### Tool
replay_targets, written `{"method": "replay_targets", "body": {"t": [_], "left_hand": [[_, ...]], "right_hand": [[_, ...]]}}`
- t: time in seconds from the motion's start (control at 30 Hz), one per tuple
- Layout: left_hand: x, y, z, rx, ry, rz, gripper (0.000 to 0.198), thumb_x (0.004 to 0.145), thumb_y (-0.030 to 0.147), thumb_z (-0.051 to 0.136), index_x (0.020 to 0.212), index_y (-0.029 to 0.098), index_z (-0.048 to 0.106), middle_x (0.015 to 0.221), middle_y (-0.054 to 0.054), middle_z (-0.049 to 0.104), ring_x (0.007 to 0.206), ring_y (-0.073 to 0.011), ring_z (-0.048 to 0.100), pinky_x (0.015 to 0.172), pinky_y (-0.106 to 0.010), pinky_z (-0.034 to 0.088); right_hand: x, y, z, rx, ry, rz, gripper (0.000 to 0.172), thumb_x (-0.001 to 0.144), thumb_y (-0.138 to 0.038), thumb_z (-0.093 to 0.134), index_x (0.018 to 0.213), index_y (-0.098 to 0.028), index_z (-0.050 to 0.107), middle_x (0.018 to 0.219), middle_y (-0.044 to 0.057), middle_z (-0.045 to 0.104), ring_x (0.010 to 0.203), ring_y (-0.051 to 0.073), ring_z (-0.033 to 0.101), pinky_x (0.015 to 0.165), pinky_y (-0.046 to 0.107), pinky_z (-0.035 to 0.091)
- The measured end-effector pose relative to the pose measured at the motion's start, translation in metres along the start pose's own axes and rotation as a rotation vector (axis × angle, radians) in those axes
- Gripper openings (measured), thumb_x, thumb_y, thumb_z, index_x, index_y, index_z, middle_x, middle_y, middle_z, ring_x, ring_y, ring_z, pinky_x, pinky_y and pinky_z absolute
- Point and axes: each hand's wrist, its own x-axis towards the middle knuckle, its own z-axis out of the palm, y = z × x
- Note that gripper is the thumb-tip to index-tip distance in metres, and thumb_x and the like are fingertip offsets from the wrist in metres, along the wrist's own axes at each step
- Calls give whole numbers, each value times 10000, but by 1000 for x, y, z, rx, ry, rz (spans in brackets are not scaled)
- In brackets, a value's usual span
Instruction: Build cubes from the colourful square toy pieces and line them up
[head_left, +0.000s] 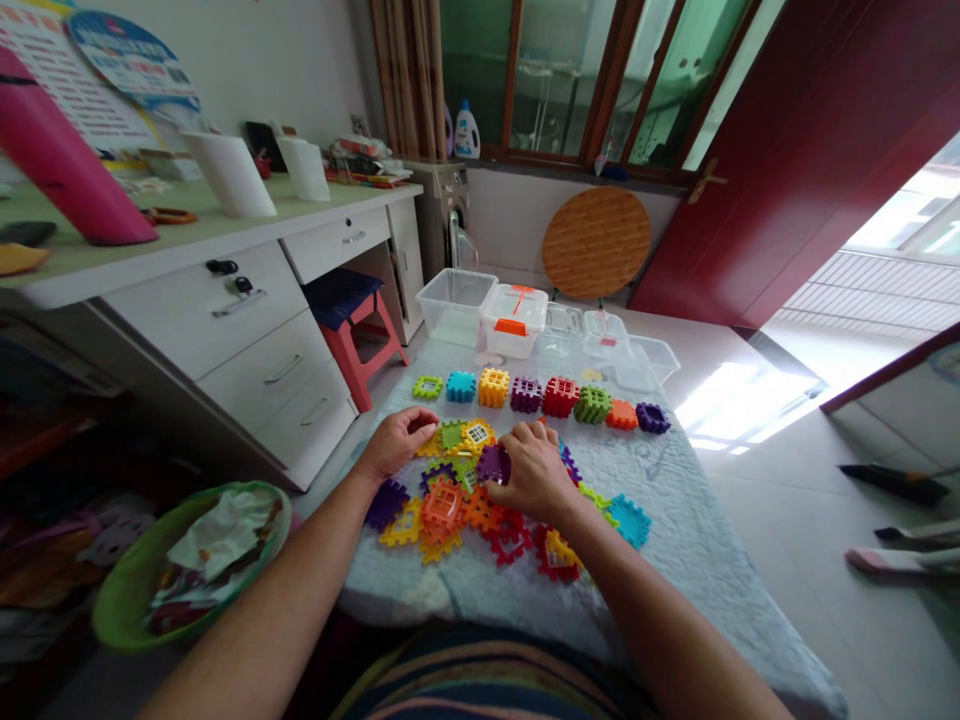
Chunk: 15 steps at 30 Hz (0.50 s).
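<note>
My left hand (399, 441) is at the left side of a loose pile of notched plastic pieces, its fingers curled and thumb pressed in beside a yellow piece (429, 447); what is between the fingertips is too small to tell. Over the middle of the pile, my right hand (531, 466) has its thumb and fingers around a purple piece (493, 464). Orange (444, 508), red (511, 540) and dark purple (387, 504) pieces lie nearer to me. A blue piece (630, 521) rests at the right. The right hand hides part of the pile.
Behind the pile runs a row of coloured stacks, from light green (427, 387) to dark purple (653, 418). Clear plastic boxes (457, 300) stand at the far edge of the cloth-covered table (720, 570). A green basket (112, 600) is on the left, below the desk (180, 240).
</note>
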Motion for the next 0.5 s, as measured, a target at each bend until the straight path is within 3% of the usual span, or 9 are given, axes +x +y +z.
{"method": "replay_targets", "body": {"t": [0.13, 0.27, 0.4, 0.5], "left_hand": [[0, -2, 0, -5, -11, 9, 292, 747, 428, 634, 885, 172, 667, 774, -21, 676, 704, -168, 613, 658, -264, 482], [1, -6, -1, 8, -16, 13, 315, 749, 444, 631, 902, 172, 668, 807, -29, 682, 738, -180, 624, 682, -275, 496], [1, -6, -1, 6, -26, 7, 335, 748, 466, 628, 905, 172, 666, 798, -26, 680, 738, -183, 626, 681, -278, 503], [0, -4, 0, -7, -30, 3, 344, 745, 479, 638, 899, 173, 666, 774, -21, 680, 720, -183, 629, 665, -274, 502]], "right_hand": [[6, 11, -14, 26, 72, -17, 359, 701, -493, 658, 916, -205, 645, 917, 67, 567, 941, 256, 453, 859, 388, 329], [35, 45, -39, -24, 154, 38, 401, 699, -471, 647, 999, -204, 657, 977, 86, 574, 993, 288, 444, 900, 421, 302], [74, 82, -49, -83, 95, 94, 409, 688, -462, 642, 999, -200, 680, 990, 102, 578, 997, 310, 444, 883, 428, 304], [95, 94, -45, -112, 8, 98, 404, 686, -468, 639, 976, -193, 692, 987, 106, 583, 985, 302, 453, 864, 410, 317]]}}
